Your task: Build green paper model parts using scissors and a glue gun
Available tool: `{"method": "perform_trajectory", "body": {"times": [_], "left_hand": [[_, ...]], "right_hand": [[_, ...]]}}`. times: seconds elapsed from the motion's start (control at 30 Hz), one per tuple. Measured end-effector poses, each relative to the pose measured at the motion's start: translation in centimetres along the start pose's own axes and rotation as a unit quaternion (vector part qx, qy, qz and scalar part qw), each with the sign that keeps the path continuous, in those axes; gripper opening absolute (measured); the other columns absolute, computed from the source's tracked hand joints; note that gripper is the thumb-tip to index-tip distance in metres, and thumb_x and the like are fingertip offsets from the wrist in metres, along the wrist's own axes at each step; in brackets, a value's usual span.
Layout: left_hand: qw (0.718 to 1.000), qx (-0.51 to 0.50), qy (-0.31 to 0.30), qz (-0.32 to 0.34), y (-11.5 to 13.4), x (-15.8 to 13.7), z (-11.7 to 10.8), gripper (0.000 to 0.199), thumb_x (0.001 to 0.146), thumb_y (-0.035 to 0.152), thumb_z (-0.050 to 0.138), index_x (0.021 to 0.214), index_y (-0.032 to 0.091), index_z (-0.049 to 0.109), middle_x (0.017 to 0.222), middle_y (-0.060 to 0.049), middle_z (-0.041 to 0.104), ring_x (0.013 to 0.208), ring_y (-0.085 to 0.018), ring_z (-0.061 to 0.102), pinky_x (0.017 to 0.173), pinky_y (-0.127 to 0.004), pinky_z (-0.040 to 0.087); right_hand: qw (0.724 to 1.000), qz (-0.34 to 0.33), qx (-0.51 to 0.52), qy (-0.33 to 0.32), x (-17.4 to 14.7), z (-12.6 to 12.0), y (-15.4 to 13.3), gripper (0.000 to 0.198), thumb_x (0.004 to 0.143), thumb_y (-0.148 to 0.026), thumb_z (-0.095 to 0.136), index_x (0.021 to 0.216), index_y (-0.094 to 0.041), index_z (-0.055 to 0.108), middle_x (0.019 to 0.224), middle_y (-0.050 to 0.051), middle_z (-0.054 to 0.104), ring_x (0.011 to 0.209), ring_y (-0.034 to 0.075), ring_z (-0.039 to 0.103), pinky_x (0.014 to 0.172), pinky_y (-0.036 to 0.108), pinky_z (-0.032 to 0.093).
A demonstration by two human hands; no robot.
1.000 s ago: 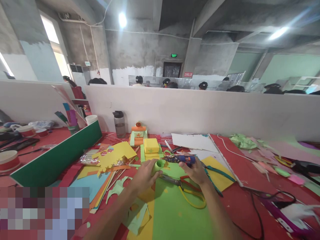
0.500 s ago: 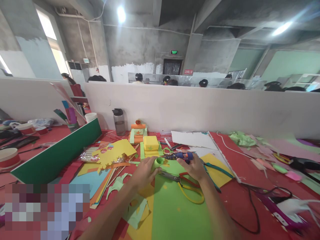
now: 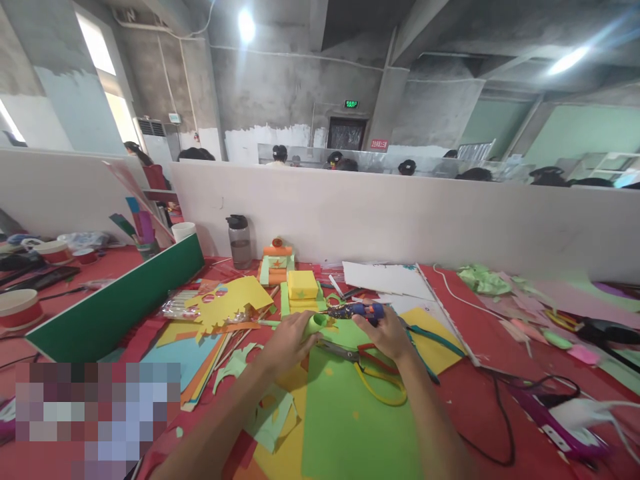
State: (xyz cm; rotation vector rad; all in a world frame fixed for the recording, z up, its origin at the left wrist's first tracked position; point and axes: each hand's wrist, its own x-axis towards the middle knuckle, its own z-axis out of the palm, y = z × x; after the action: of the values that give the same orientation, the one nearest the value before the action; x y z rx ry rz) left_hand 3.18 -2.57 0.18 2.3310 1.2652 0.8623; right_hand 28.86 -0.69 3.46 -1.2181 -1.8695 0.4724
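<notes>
Between the fingers of my left hand [image 3: 289, 341] is a rolled tube of green paper [image 3: 316, 323], its round opening facing up. My right hand [image 3: 383, 330] grips a dark blue glue gun [image 3: 356, 311], whose nozzle points left, close to the top of the tube. I cannot tell whether the nozzle touches the paper. Scissors with red and yellow handles [image 3: 377, 373] lie below both hands on a large green sheet [image 3: 360, 427]. Just beyond the hands stands a yellow paper-covered box [image 3: 303, 285] with a star on its front.
An orange and green paper model [image 3: 277, 263] and a water bottle [image 3: 240, 243] stand near the white partition [image 3: 400, 220]. A green board [image 3: 125, 293] stands at left. Paper scraps [image 3: 235, 303] lie around. At right are teal-handled pliers [image 3: 435, 339] and a purple power strip [image 3: 555, 427] with cables.
The view has shifted slightly. Both hands keep their hold on the paper tube and the glue gun, with hardly any movement.
</notes>
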Motion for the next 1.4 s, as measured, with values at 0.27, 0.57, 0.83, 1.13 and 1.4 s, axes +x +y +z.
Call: {"method": "perform_trajectory", "body": {"times": [0.27,0.57,0.83,1.13,1.4], "left_hand": [[1.000,0.000,0.003,0.001,-0.38,0.03,0.11,0.032,0.099,0.044,0.045,0.118,0.020,0.053,0.110,-0.012,0.065,0.102,-0.027,0.060,0.085,-0.036,0.046],[1.000,-0.010,-0.004,-0.011,-0.53,-0.12,0.32,0.031,0.100,0.046,0.039,0.113,0.019,0.048,0.101,-0.010,0.064,0.086,-0.023,0.059,0.072,-0.033,0.045],[1.000,-0.012,0.013,0.014,-0.69,-0.24,0.71,0.025,0.101,0.045,0.039,0.108,0.021,0.047,0.100,-0.008,0.061,0.088,-0.023,0.058,0.073,-0.033,0.045],[0.999,-0.023,0.026,0.017,-0.79,-0.13,0.63,0.020,0.101,0.041,0.040,0.103,0.021,0.046,0.090,-0.006,0.060,0.078,-0.020,0.055,0.067,-0.032,0.042],[0.998,-0.026,0.046,0.027,-0.95,0.01,0.62,0.016,0.101,0.038,0.040,0.102,0.022,0.044,0.088,-0.006,0.060,0.076,-0.020,0.056,0.064,-0.032,0.043]], "right_hand": [[1.000,0.017,-0.013,0.005,0.08,-0.22,-0.24,0.027,0.081,-0.046,0.066,0.076,-0.020,0.067,0.072,0.003,0.069,0.070,0.023,0.062,0.069,0.032,0.048],[1.000,0.017,-0.011,-0.005,0.17,-0.44,-0.18,0.032,0.083,-0.049,0.063,0.082,-0.018,0.069,0.071,0.004,0.069,0.070,0.023,0.064,0.066,0.031,0.048],[1.000,-0.008,-0.024,0.015,0.33,-0.22,0.32,0.029,0.082,-0.047,0.064,0.082,-0.018,0.070,0.077,0.006,0.073,0.075,0.025,0.066,0.069,0.032,0.050],[1.000,-0.004,-0.013,0.009,0.21,-0.42,0.05,0.026,0.082,-0.043,0.066,0.079,-0.018,0.069,0.062,0.002,0.065,0.063,0.021,0.061,0.060,0.029,0.048],[1.000,-0.002,0.001,0.002,0.18,-0.52,-0.05,0.024,0.083,-0.040,0.066,0.079,-0.017,0.070,0.063,0.001,0.064,0.061,0.019,0.059,0.057,0.027,0.045]]}}
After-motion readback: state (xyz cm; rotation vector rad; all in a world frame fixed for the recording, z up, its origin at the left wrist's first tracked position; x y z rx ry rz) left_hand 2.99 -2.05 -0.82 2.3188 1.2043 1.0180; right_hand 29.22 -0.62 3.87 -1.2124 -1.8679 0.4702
